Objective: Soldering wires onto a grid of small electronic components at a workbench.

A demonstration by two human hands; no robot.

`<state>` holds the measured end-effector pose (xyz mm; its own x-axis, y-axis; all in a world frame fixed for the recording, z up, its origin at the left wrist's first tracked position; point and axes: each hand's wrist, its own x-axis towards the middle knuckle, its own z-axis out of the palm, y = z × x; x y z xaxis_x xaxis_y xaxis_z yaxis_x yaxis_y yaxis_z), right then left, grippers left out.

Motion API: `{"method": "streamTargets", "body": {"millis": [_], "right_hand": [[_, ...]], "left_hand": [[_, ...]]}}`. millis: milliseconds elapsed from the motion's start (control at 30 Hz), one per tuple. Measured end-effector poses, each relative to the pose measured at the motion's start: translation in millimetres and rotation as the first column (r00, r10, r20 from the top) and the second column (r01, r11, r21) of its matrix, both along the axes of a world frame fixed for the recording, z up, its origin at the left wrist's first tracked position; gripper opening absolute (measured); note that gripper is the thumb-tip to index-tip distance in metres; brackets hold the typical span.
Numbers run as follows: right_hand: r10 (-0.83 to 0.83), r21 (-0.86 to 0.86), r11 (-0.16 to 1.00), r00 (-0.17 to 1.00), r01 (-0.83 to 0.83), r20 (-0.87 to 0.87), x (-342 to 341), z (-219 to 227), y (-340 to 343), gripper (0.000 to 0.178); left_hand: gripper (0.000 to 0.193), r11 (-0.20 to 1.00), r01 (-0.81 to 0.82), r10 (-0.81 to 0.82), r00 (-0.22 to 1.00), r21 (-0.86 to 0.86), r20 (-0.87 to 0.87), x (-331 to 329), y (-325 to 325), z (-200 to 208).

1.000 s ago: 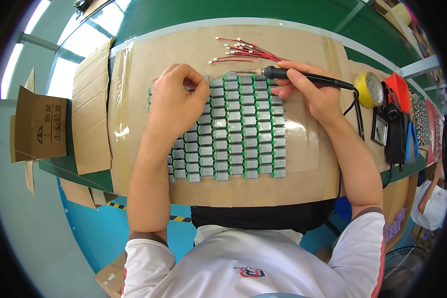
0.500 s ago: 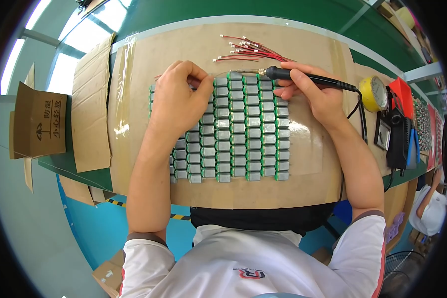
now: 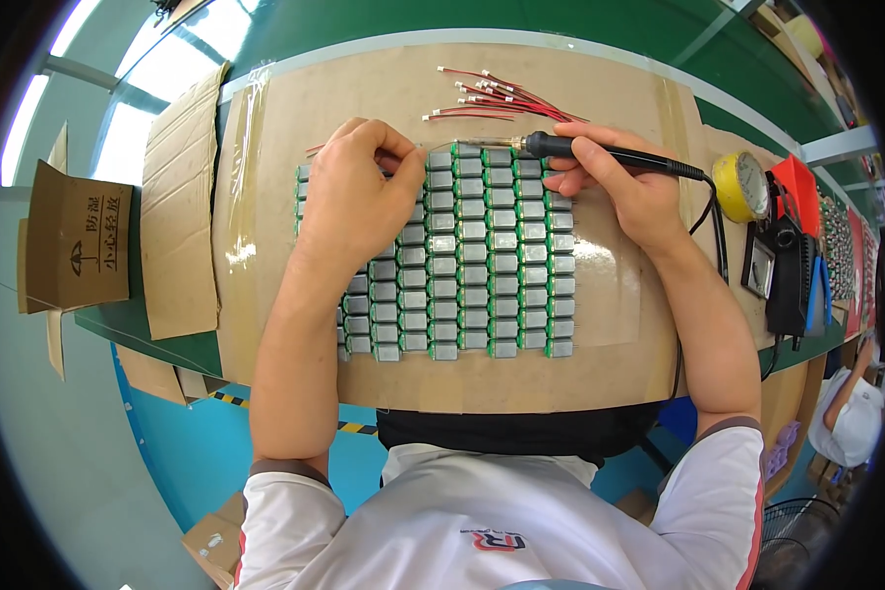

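Pinched together, the fingers of my left hand (image 3: 369, 182) close on a thin wire at the top edge of the module rows; its exact kind is too fine to tell. A red wire end (image 3: 314, 149) shows just beyond that hand. My right hand (image 3: 624, 177) grips a black soldering iron (image 3: 551, 145), its metal tip pointing left over the top row. Under both hands lie several columns of small green circuit boards with grey blocks (image 3: 472, 243), packed side by side. My left hand and forearm hide part of the left columns.
A bundle of red and black wires with white connectors (image 3: 492, 93) lies beyond the boards. At right are a yellow solder spool (image 3: 740, 185), a red bin (image 3: 795, 192) and a black soldering station (image 3: 789, 285). An open carton (image 3: 79, 241) stands left; another person (image 3: 851, 418) sits far right.
Almost nothing differs. Both hands and the soldering iron hold nearly the same place, and the boards and loose wires lie as before, with only a slight shift of the whole view.
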<state>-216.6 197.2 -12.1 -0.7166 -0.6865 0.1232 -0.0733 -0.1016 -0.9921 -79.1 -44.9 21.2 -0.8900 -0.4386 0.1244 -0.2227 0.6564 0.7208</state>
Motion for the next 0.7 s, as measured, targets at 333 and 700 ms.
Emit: {"method": "streamTargets", "body": {"millis": [333,700], "right_hand": [[-0.006,-0.055,0.998,1.0,0.006,0.0,-0.1,-5.2,7.0,0.029],[0.024,-0.081,0.996,1.0,-0.023,0.007,4.2,0.0,4.1,0.023]], "left_hand": [[0.016,0.999,-0.009,0.009,1.0,0.045,0.013,1.9,0.4,2.0],[0.015,0.999,0.024,-0.024,1.0,0.027,0.011,2.1,-0.5,1.1]]}}
